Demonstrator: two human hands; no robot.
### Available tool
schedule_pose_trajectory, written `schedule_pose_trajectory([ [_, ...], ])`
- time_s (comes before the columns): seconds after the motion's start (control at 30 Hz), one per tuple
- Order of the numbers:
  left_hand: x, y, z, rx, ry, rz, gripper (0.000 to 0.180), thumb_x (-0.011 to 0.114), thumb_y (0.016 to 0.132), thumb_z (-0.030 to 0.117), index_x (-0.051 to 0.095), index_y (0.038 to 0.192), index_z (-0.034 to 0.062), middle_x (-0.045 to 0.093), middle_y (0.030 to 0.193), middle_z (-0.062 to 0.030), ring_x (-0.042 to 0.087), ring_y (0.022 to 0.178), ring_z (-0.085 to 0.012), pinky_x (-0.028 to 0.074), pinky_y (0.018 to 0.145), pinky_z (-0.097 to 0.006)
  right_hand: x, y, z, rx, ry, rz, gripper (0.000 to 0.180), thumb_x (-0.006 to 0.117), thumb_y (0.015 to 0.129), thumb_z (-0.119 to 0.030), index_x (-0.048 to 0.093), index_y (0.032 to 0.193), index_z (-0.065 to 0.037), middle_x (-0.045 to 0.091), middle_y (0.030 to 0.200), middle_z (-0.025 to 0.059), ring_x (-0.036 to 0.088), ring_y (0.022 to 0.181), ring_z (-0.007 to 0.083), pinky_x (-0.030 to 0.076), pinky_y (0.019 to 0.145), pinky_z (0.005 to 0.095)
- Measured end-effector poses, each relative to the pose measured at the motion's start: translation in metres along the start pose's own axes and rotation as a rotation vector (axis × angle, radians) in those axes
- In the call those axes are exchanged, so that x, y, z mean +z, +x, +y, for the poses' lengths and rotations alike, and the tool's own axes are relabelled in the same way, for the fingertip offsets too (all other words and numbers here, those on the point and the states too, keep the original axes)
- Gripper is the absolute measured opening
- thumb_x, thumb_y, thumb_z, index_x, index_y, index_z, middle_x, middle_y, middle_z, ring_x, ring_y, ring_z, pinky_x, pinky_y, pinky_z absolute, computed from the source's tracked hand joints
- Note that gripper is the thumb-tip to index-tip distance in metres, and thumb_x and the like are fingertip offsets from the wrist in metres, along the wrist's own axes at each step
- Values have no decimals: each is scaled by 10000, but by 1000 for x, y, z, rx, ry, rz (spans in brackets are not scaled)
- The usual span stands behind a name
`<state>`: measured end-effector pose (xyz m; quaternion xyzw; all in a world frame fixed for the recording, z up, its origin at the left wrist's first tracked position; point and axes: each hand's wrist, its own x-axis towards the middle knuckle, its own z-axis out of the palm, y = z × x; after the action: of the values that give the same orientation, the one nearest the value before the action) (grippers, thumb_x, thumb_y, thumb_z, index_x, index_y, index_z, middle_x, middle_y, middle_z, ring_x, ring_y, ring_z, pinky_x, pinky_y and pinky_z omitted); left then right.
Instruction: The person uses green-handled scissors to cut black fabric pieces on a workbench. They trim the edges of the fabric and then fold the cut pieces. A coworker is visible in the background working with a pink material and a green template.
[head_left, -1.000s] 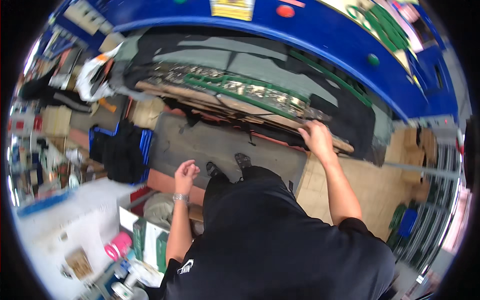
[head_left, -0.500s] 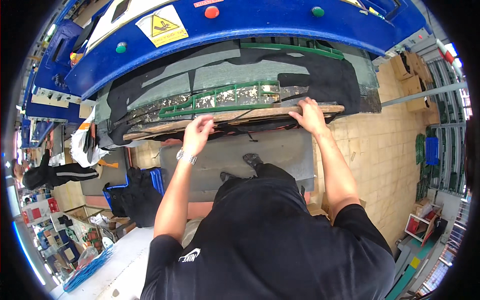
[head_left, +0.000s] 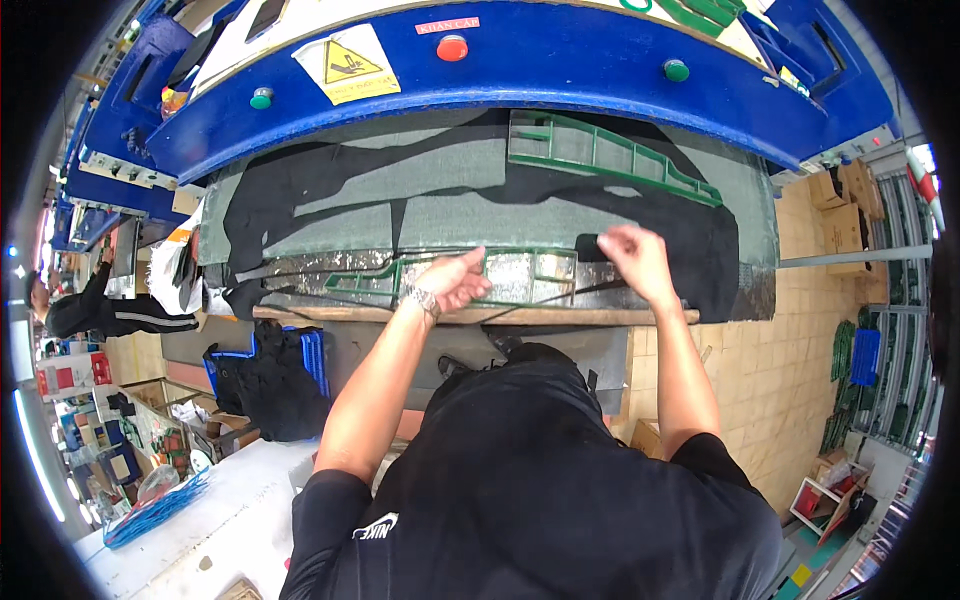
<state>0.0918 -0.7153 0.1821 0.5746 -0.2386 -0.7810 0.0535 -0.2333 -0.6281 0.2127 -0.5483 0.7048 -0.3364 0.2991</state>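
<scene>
My left hand [head_left: 456,283], fingers curled in, is over the near green cutting die [head_left: 530,272], a ribbed frame lying along the front of the work surface. Whatever it may hold is hidden. To the right of that die my right hand [head_left: 640,262] is raised above the surface. Its fingertips are bent together and slightly blurred, beside a dark patch of the black sheet material [head_left: 712,245]; whether something is pinched there cannot be made out. A second green die [head_left: 615,160] rests farther back on the right, over the black sheet, which has long cut-out gaps.
A blue press beam [head_left: 560,90] with a red button [head_left: 452,47] and green buttons [head_left: 676,70] spans the far side. A wooden strip [head_left: 590,317] edges the surface near me. At left are a white sack [head_left: 176,255], a blue crate [head_left: 314,362] with black material, and another person [head_left: 100,305].
Both hands have left the wooden front edge and moved over the work surface, my left one onto the near die. The view has shifted, showing more of the press and the far die.
</scene>
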Motion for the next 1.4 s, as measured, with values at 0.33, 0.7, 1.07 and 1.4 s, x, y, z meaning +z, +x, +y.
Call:
schedule_pose_trajectory([
  [0.33, 9, 69, -32, -29, -329, 103, 483, 459, 990, 510, 638, 787, 110, 563, 583, 5, 389, 386, -69, 306, 340, -241, -2, 192, 64, 553, 664, 306, 664, 638, 894, -548, 637, 1153, 64, 698, 1046, 178, 695, 930, 222, 555, 835, 313],
  [0.7, 36, 22, -22, 75, -399, 308, 374, 567, 935, 312, 494, 636, 97, 488, 532, -16, 402, 380, -91, 247, 320, -248, 37, 229, 54, 494, 222, 202, 681, 577, 892, -628, 610, 681, 19, 639, 586, 103, 543, 407, 158, 395, 388, 306],
  [1.07, -3, -48, -93, 545, -459, 110, 279, 583, 979, 399, 530, 1085, 146, 522, 985, 36, 496, 892, -68, 475, 769, -273, 18, 167, 69, 483, 419, 397, 412, 595, 941, -382, 634, 864, 20, 658, 689, 130, 647, 561, 190, 528, 487, 317],
  [1.4, -89, -53, -89, 679, -331, 41, 250, 528, 1011, 333, 535, 1147, 124, 569, 1105, 42, 517, 987, -93, 494, 811, -330, -44, 72, -5, 409, 861, 372, 374, 602, 916, -431, 643, 1008, -71, 627, 753, 21, 596, 689, 120, 453, 628, 243],
])
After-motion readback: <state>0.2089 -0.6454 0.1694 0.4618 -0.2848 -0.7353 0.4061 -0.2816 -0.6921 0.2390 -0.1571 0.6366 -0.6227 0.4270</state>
